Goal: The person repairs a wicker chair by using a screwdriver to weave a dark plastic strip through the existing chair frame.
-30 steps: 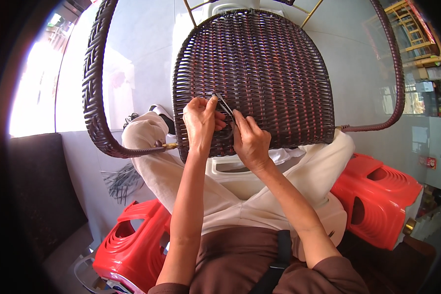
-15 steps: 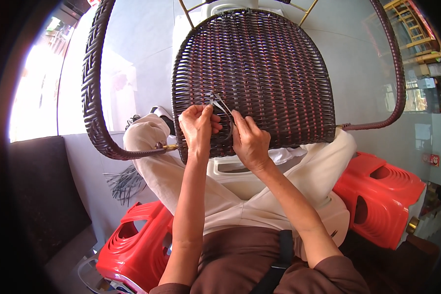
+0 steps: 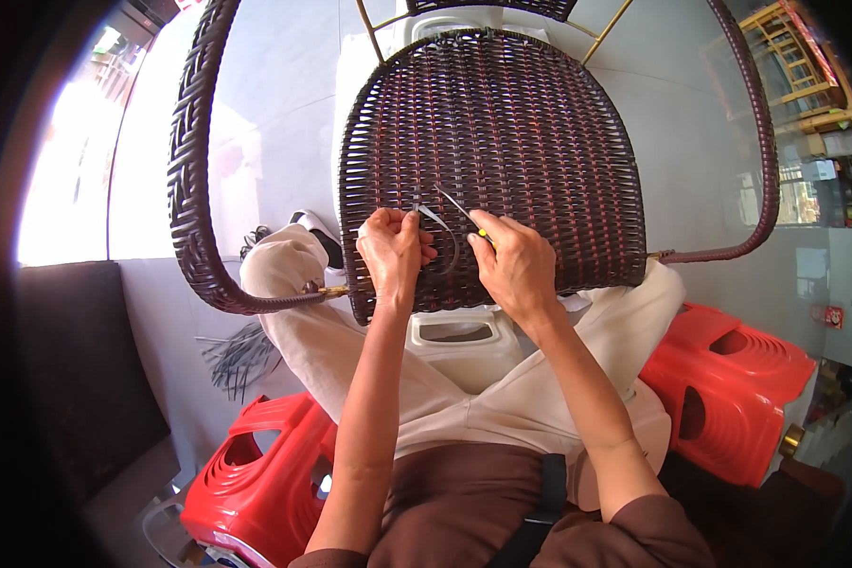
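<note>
A dark brown woven rattan-style chair seat [image 3: 502, 123] with reddish strands lies across my knees. My left hand [image 3: 391, 251] is closed at the near left of the weave, pinching a thin dark strip [image 3: 455, 248] between thumb and fingers. The strip curls in a loop to the right of those fingers, with a pale, shiny stretch near the fingertips. My right hand [image 3: 518, 270] grips a pointed tool [image 3: 455, 204] with a thin metal shaft and a bit of yellow handle showing. Its tip points up and left over the seat, apart from my left hand.
Wrapped armrests curve out at the left [image 3: 187, 180] and right [image 3: 770, 151] of the seat. Red plastic stools [image 3: 729, 379] stand either side of me, with a pale stool [image 3: 464, 346] under the seat's near edge. A bundle of dark strips [image 3: 241, 358] lies on the floor at left.
My right hand has moved right, away from my left hand, and the tool's shaft and yellow handle now show. My left hand still pinches the strip. The seat sits slightly lower in view.
</note>
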